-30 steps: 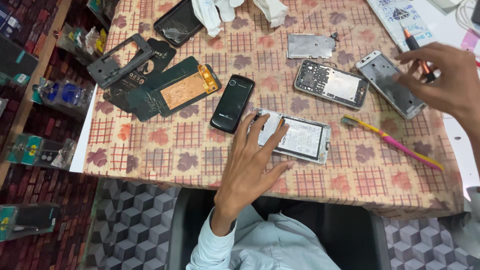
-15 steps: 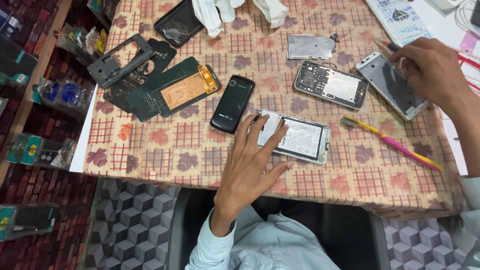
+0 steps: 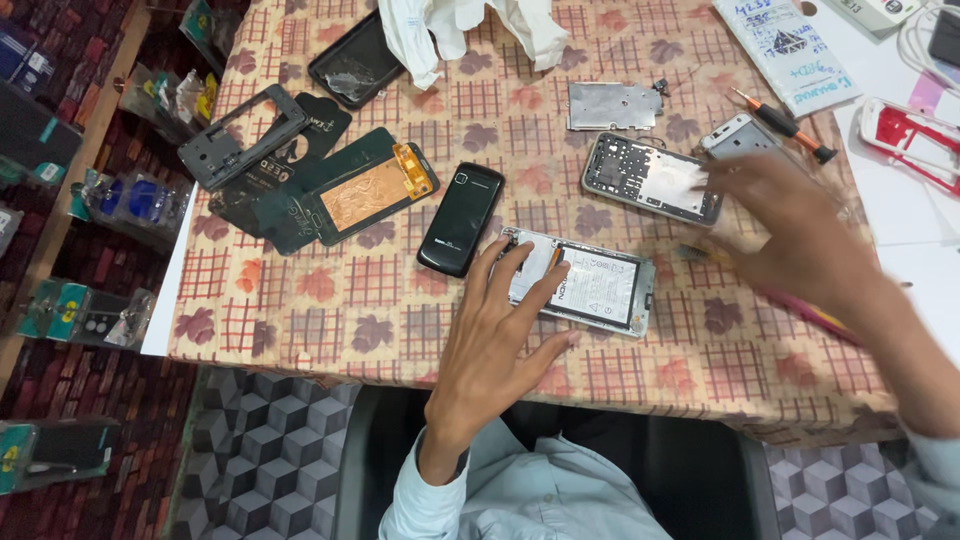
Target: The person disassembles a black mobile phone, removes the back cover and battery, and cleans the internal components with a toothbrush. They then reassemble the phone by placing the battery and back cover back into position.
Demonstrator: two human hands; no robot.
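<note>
The left hand [image 3: 500,330] lies flat and spread, fingers splayed, pressing its fingertips on the left end of an opened smartphone with its back removed, showing a white-labelled battery in a silver frame [image 3: 590,285]. That phone lies near the middle of the tabletop's [image 3: 330,310] near edge. The tabletop wears a checked cloth, tan and red, printed with leaves. The right hand [image 3: 800,235] is blurred, loosely open and holding nothing, palm down, above the cloth to the right of the opened phone; whether it touches the cloth cannot be told.

Just left of the left hand's fingertips lies a small glossy black phone [image 3: 460,218], face up. Beyond the opened phone, a second stripped phone body with a silver frame and bare metal inside [image 3: 645,178] lies partly under the right hand's fingers. Farther back sit a flat grey metal plate [image 3: 613,105] and a screwdriver with an orange-and-black handle [image 3: 785,125]. Toward the left edge lie a dark green panel with a copper-coloured sheet [image 3: 345,195] and a grey plastic phone frame [image 3: 240,135]. Crumpled white cloth [image 3: 460,25] rests at the far edge.
</note>
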